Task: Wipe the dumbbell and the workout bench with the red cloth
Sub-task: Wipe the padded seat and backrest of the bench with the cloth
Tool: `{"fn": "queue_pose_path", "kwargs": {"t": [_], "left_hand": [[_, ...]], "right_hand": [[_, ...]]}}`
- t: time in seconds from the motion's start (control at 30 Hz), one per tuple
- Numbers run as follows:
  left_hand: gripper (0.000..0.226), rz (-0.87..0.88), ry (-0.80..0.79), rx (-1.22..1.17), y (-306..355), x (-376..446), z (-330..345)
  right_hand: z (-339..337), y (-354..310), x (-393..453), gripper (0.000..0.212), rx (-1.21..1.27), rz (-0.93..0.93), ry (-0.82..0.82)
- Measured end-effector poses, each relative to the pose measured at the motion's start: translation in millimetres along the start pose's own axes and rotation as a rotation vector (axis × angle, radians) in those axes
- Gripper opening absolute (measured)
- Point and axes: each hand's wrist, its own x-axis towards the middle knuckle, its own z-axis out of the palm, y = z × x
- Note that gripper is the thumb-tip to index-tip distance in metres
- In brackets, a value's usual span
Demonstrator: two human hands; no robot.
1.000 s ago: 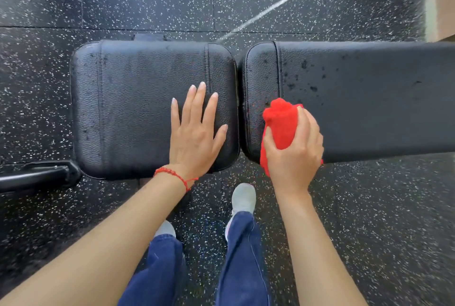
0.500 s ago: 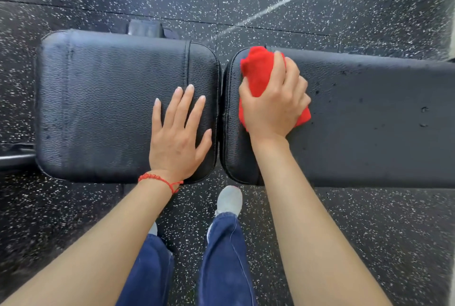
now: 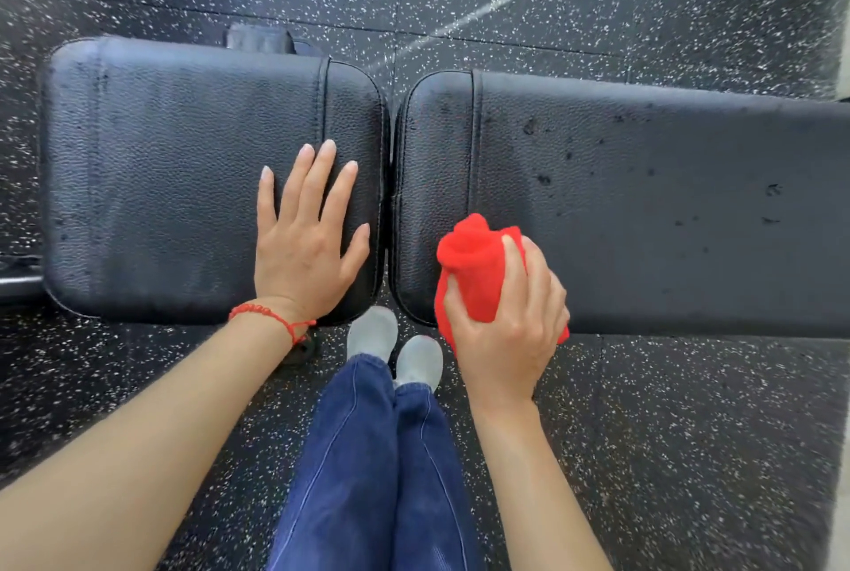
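Nearest the camera, at the front edge of the long pad, the right hand holds the red cloth bunched in a closed grip, fingers curled over the top and thumb beneath; the cloth is soft and light, crushes readily, and is best held as a wad in the palm so that a broad face meets the surface. Beside it, the left hand lies flat with fingers straight on the seat pad, holding nothing and apparently steadying the frame. Both pads belong to the workout bench, which serves as the counter; its covering is grained black vinyl over firm padding, judged smooth enough for the cloth to slide and stiff enough to accept pressure. Dark specks show on the long pad beyond the cloth, toward the far edge; these mark the area left to wipe. Farthest off lies the speckled floor; no dumbbell is in view, so its place and condition cannot be told.
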Motion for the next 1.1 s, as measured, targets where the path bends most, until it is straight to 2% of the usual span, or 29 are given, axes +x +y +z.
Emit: {"fn": "queue_pose_path", "kwargs": {"t": [0.27, 0.4, 0.6, 0.87, 1.1], "left_hand": [[0.053, -0.038, 0.05, -0.107, 25.1, 9.5, -8.1], [0.053, 0.04, 0.008, -0.167, 50.7, 21.0, -4.6], [0.057, 0.063, -0.067, -0.167, 76.4, 30.8, 14.9], [0.056, 0.053, -0.055, -0.194, 78.9, 30.3, 14.3], [0.054, -0.002, -0.063, -0.243, 86.3, 30.9, 10.8]], "right_hand": [[12.3, -5.1, 28.9, 0.049, -0.029, 0.059, 0.073], [20.3, -5.4, 76.9, 0.052, -0.03, 0.084, 0.09], [36.7, 1.7, 154.1, 0.056, -0.041, 0.129, 0.14], [26.0, 14.6, 119.8, 0.053, -0.031, 0.07, 0.09], [-9.5, 47.0, 16.8, 0.049, -0.067, 0.082, 0.056]]}}
